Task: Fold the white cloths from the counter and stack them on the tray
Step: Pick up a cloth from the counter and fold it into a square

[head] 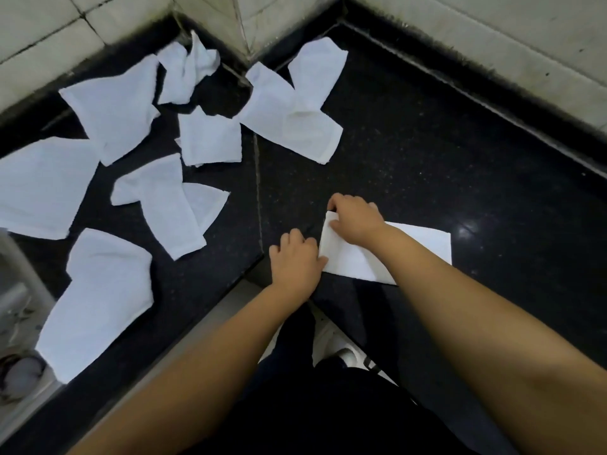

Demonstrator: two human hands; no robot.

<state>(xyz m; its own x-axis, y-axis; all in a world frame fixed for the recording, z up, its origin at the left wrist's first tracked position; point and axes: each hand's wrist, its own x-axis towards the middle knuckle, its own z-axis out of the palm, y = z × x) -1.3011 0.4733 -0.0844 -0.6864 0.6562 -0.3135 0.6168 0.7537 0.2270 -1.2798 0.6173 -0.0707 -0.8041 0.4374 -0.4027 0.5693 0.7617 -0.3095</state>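
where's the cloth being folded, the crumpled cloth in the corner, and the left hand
cloth being folded (pixel 423 244), head view, on its flat right half.
crumpled cloth (pixel 187 72), head view, on its bunched middle.
left hand (pixel 297 261), head view, on the back of the hand.

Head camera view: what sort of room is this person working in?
Probably a kitchen or a back-of-house service corner. A polished black stone counter wraps an inner corner beneath grimy pale tiled walls, and small white cloths lie scattered on it while both hands fold one.
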